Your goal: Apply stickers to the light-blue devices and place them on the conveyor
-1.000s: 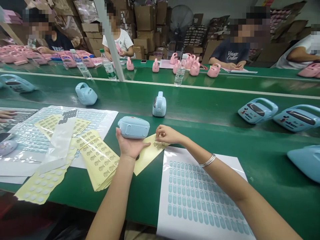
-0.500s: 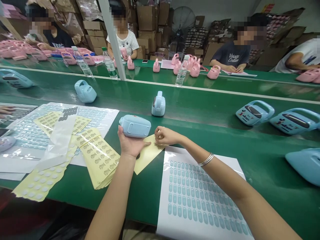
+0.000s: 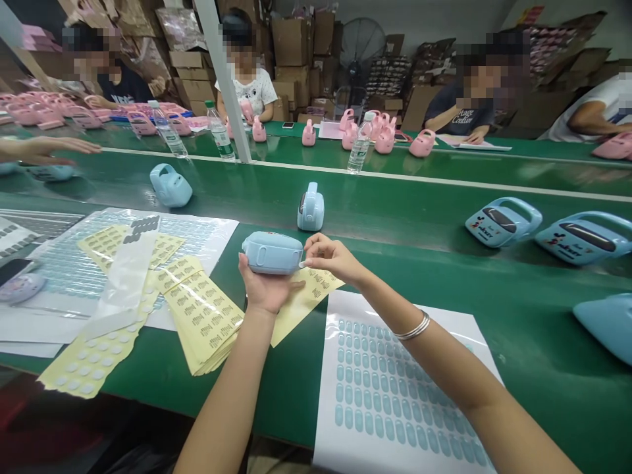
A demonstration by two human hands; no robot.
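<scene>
A light blue plastic housing (image 3: 273, 253) lies on its side in my left hand (image 3: 265, 293), with the thumb at its left end and the palm beneath it. My right hand (image 3: 332, 257) is closed in a pinch on a small whitish sticker (image 3: 302, 264) close to the housing's right end; whether it touches the housing I cannot tell. Below both hands lies a yellow sheet of printed stickers (image 3: 316, 289). On the bench to the right, under my right forearm, is a white sheet with rows of pale blue oval pads (image 3: 372, 378).
Yellow sticker sheets (image 3: 200, 316) and a strip of round white stickers (image 3: 83, 365) lie left. Several blue handled housings (image 3: 311, 207) stand on the green belt (image 3: 395, 204). A co-worker's hand (image 3: 54, 148) reaches in at left. Bottles (image 3: 359, 145) and seated people are beyond.
My right hand has lifted off the yellow sheet and moved to the housing's right end with a small sticker. A co-worker's hand has come in over the belt at left.
</scene>
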